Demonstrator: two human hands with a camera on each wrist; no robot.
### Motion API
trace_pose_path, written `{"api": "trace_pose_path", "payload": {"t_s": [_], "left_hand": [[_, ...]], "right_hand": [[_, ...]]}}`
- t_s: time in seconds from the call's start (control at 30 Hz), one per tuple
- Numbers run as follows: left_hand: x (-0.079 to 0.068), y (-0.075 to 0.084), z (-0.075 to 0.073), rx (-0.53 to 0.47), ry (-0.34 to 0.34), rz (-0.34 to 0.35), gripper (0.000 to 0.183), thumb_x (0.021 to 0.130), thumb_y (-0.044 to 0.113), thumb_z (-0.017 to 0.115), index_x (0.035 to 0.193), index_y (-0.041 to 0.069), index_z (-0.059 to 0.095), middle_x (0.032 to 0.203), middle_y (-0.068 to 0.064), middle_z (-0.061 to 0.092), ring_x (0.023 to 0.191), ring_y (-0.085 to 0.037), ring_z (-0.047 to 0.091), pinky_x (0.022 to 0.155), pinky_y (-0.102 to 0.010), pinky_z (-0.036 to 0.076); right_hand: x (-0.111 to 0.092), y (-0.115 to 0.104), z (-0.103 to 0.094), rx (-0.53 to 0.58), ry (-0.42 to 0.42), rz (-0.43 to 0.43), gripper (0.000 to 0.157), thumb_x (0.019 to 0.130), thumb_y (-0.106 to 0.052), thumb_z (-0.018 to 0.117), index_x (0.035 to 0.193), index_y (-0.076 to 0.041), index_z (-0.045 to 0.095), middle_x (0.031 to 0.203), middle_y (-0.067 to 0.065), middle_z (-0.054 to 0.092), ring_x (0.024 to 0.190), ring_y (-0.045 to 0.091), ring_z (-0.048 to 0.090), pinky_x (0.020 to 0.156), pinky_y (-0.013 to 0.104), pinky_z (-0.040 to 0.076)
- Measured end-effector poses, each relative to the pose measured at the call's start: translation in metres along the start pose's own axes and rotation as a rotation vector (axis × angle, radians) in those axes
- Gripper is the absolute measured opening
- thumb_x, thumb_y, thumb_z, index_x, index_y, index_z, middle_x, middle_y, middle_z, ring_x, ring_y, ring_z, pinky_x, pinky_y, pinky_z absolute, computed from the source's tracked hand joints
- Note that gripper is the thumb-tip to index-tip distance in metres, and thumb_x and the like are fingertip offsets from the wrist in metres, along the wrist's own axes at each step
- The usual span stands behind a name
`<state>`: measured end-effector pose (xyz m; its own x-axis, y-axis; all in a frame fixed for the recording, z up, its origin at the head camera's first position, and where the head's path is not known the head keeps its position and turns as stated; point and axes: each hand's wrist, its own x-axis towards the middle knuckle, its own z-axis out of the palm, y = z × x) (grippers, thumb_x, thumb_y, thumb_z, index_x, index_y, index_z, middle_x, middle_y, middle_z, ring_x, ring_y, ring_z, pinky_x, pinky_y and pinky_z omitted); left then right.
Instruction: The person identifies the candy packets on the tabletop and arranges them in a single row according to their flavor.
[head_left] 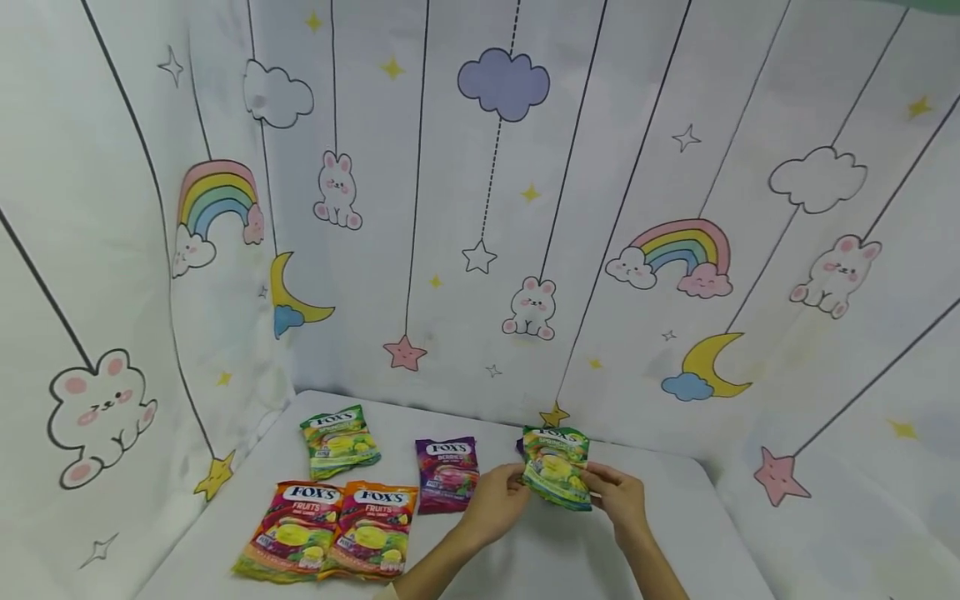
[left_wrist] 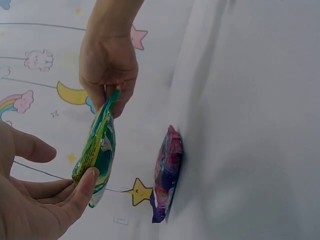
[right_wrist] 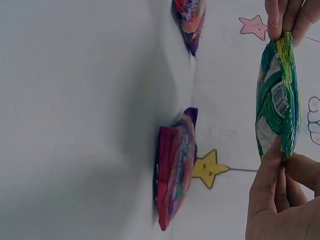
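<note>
A green Fox's candy bag is raised above the white table, pinched at both side edges. My left hand grips its left edge and my right hand its right edge. In the left wrist view the left hand pinches the bag between thumb and fingers, with the right hand at its other end. The right wrist view shows the bag edge-on, held below by the right hand. Behind it lies a purple bag, mostly hidden in the head view.
Another purple Berries bag lies left of my left hand. Two red-orange Fruits bags lie side by side at the front left, with a green bag behind them. A patterned fabric wall encloses the white table.
</note>
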<state>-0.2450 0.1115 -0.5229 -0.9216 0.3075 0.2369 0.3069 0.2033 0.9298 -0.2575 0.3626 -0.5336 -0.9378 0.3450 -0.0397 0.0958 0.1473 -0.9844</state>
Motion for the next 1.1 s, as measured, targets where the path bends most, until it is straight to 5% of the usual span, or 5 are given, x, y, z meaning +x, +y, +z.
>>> {"api": "trace_pose_path", "payload": {"t_s": [0.47,0.77,1.1], "left_hand": [[-0.014,-0.002,-0.022,0.002,0.009,-0.008,0.046,0.097,0.012,0.063,0.137,-0.01,0.06,0.117,-0.014,0.072,0.1,-0.017,0.07,0.082,-0.029,0.06],[-0.024,0.001,-0.037,0.012,0.013,-0.039,0.044,0.099,0.016,0.064,0.136,-0.007,0.062,0.116,-0.012,0.071,0.101,-0.018,0.069,0.084,-0.032,0.06],[-0.035,-0.002,-0.05,-0.017,0.022,-0.076,0.046,0.098,0.019,0.067,0.137,-0.006,0.062,0.119,-0.011,0.071,0.102,-0.019,0.069,0.085,-0.033,0.06]], "right_hand": [[-0.006,-0.005,0.023,0.018,-0.032,-0.015,0.036,0.092,-0.017,0.082,0.119,0.005,0.074,0.117,0.011,0.075,0.086,0.015,0.072,0.074,0.027,0.06],[-0.012,-0.004,0.036,0.052,-0.051,0.017,0.038,0.09,-0.017,0.083,0.12,0.006,0.074,0.102,0.007,0.077,0.081,0.018,0.072,0.072,0.027,0.061],[-0.015,-0.004,0.051,0.041,-0.075,0.006,0.037,0.089,-0.017,0.084,0.119,0.004,0.075,0.106,0.007,0.076,0.084,0.017,0.071,0.071,0.028,0.061]]}}
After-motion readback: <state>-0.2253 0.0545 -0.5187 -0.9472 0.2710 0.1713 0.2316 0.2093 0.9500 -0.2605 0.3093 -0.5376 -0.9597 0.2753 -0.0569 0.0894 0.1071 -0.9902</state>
